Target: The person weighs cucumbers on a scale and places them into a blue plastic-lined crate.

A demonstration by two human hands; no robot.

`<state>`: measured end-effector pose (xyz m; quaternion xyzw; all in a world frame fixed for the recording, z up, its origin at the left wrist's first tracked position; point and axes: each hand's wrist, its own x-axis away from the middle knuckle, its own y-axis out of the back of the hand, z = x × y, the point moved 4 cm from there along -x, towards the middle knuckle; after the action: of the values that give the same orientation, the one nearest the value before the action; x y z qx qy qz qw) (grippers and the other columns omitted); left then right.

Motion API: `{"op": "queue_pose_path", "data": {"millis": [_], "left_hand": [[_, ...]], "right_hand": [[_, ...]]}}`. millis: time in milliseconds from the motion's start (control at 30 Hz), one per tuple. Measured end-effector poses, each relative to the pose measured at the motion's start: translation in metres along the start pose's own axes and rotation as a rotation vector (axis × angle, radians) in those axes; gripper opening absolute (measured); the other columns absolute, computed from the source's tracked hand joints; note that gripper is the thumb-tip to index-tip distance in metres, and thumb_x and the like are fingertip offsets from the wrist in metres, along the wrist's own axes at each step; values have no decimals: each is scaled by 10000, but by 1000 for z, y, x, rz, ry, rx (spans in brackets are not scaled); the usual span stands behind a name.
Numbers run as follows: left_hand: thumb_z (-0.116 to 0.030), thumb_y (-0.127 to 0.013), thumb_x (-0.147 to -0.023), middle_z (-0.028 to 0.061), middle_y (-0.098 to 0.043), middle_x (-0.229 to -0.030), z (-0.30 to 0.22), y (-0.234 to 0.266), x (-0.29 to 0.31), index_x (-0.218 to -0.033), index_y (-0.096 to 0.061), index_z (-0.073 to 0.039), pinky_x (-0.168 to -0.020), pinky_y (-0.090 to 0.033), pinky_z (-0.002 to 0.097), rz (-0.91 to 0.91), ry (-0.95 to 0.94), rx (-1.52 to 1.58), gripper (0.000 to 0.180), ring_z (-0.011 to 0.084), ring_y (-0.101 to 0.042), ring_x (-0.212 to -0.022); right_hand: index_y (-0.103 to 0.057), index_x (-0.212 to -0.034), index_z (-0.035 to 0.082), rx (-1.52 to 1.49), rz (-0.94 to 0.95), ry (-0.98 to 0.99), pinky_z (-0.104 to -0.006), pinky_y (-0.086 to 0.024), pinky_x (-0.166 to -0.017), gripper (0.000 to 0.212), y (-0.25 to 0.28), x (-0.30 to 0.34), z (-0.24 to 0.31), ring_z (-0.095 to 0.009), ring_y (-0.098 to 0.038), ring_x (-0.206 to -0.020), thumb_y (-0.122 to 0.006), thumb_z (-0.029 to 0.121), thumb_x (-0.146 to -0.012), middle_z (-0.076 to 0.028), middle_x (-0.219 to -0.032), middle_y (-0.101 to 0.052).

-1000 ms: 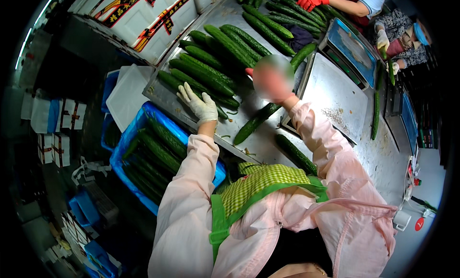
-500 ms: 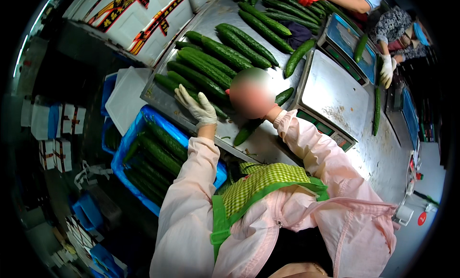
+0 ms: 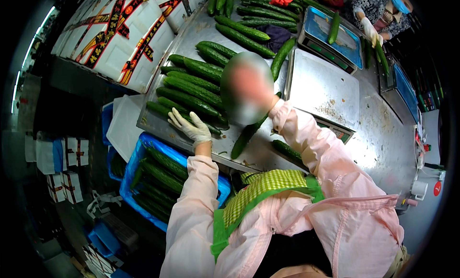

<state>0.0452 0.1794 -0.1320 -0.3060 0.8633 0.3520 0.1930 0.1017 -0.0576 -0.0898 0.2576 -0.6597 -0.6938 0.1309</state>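
Observation:
My left hand (image 3: pixel 192 128), in a pale glove, has its fingers stretched out. It rests against the near edge of a pile of long green cucumbers (image 3: pixel 194 89) on the metal table (image 3: pixel 220 151). A round blur covers my right hand (image 3: pixel 249 81), so its fingers and anything in them cannot be made out. That hand reaches over the right-hand ends of the pile. Just below it lies a single cucumber (image 3: pixel 245 138), slanting toward the table's near edge. Another cucumber (image 3: pixel 286 149) is partly hidden by my right sleeve.
Right of the pile stands a flat-topped scale (image 3: pixel 326 84); behind it is a blue-topped scale (image 3: pixel 352 45) bearing one cucumber. A blue-lined crate (image 3: pixel 125 182) of cucumbers sits below the table's left side. White boxes (image 3: pixel 110 43) stand far left. Co-workers' gloved hands (image 3: pixel 371 32) are at the far side.
The view has shifted, showing more of the white boxes. My right hand has moved up over the pile's right ends. A far co-worker's gloved hand now holds a cucumber.

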Motion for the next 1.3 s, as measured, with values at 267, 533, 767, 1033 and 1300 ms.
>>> {"op": "queue_pose_path", "data": {"millis": [267,533,767,1033,1300], "left_hand": [[-335,-491,-974,274,-349,-1439,0,-1,1,-1411,-380,11,-1136,-206,586,1,9,-52,568,480,-281,-1357],[-323,-499,-972,272,-360,-1437,-8,-8,-2,-1395,-411,-3,-1136,-208,579,6,-22,-37,538,487,-279,-1357],[-271,-480,-990,277,-350,-1450,10,-2,0,-1386,-428,6,-1145,-204,559,14,0,-92,486,463,-276,-1370],[-300,-451,-1000,288,-409,-1407,26,-17,3,-1369,-448,7,-1153,-206,552,-9,-65,-112,480,429,-330,-1356],[-310,-453,-1001,276,-417,-1409,25,-19,1,-1363,-454,10,-1153,-210,550,-5,-71,-122,484,432,-341,-1348]], "right_hand": [[-688,-931,78,-303,-167,195,-383,-497,-725,255,-24,-26,-10,-269,-600,-809,-594,303,-859,-117,-920,-635],[-588,-1183,103,-159,-522,47,-341,-447,-931,296,-116,-17,-25,-208,-559,-1030,-542,214,-913,-75,-1135,-583],[-627,-1110,119,-305,-236,-84,-374,-479,-849,268,-56,-20,51,-243,-596,-961,-486,308,-983,-92,-1061,-621],[-678,-787,83,-266,-550,109,-382,-500,-631,141,6,-4,86,-269,-606,-714,-575,168,-833,-118,-850,-633],[-611,-1138,95,-307,-237,16,-356,-476,-877,263,-29,0,79,-236,-574,-1020,-490,222,-942,-105,-1133,-586]]}}
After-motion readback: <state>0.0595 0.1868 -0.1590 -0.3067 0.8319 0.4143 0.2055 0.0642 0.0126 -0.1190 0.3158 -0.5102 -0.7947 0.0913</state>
